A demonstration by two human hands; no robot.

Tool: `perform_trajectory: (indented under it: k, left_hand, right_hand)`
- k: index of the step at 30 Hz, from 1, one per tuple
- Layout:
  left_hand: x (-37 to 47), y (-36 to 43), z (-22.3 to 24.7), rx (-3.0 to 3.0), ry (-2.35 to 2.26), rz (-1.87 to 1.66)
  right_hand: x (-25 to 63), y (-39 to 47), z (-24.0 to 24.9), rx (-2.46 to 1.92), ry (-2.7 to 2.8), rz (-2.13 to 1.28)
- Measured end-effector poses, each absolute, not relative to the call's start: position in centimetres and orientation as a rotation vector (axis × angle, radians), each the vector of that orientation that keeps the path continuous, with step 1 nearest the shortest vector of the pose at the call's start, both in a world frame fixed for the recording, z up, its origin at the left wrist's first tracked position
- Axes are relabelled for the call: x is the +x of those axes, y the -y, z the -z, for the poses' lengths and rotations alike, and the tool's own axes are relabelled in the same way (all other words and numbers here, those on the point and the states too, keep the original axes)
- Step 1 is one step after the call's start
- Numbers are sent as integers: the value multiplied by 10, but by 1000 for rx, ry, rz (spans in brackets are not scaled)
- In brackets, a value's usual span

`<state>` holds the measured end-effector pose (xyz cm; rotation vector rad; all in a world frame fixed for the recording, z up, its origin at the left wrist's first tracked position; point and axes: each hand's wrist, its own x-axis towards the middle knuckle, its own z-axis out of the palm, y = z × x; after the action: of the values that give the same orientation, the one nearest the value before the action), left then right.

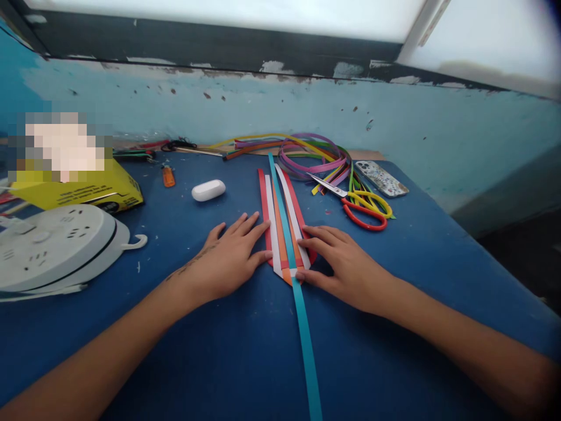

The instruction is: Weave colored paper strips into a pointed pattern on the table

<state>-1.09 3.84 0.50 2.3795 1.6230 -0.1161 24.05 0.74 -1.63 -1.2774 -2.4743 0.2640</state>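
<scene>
In the middle of the blue table lies a set of flat strips, folded and crossed at the near end. Red strips (264,199) form the outer sides, white strips (287,196) lie inside them, and orange strips (279,225) are innermost. One long teal strip (305,333) runs down the centre and on toward me. My left hand (230,254) rests flat with spread fingers, its thumb and index fingertip at the left edge. From the right, my right hand (344,263) lies with fingers apart, touching the right edge and the crossing near the bottom.
Scissors (366,207) with red and yellow handles lie right of the strips, near a patterned phone (381,178). Behind is a coil of coloured strips (311,155). Leftward are a white case (208,190), an orange-handled tool (168,176), a yellow box (87,187) and a white socket reel (56,245).
</scene>
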Motion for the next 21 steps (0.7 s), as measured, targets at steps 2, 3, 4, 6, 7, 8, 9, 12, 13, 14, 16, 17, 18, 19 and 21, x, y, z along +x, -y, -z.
perform_trajectory:
  k: [2, 3, 4, 6, 7, 8, 9, 12, 13, 14, 16, 17, 18, 19, 21]
  left_hand:
    - [-13, -40, -6, 2371, -1612, 122]
    - [-14, -40, -6, 2368, -1610, 125]
    - [-15, -41, -7, 2367, -1608, 126]
    - [-17, -41, -6, 2372, -1610, 112]
    - [-18, -41, -6, 2377, -1610, 99]
    - [-19, -42, -5, 2382, -1605, 82]
    - [-20, -42, -4, 2387, -1599, 64]
    - [-22, -43, 0, 2390, -1580, 33]
    - [-22, -43, 0, 2386, -1576, 37]
    - [-23, -44, 1, 2382, -1572, 46]
    - [-23, -44, 1, 2377, -1570, 71]
    - [-23, -44, 1, 2376, -1571, 82]
    - [-22, -43, 0, 2376, -1573, 89]
    - [-22, -42, 0, 2375, -1577, 92]
    - [-20, -41, -1, 2376, -1586, 90]
  right_hand:
    - [240, -7, 16, -1282, 2477, -275]
    - [240, -7, 17, -1285, 2474, -284]
    - [240, -7, 17, -1289, 2470, -291]
    - [240, -8, 18, -1290, 2470, -293]
    - [241, -7, 19, -1287, 2478, -288]
    - [241, -7, 19, -1284, 2488, -281]
    - [241, -7, 20, -1284, 2495, -275]
    - [242, -6, 21, -1302, 2491, -270]
    - [242, -5, 20, -1312, 2484, -274]
    - [242, -5, 20, -1321, 2480, -282]
    - [242, -4, 19, -1335, 2478, -302]
    - [242, -4, 19, -1340, 2479, -314]
    - [242, -4, 19, -1345, 2481, -324]
    - [242, -4, 18, -1350, 2483, -330]
    - [242, -4, 18, -1354, 2481, -334]
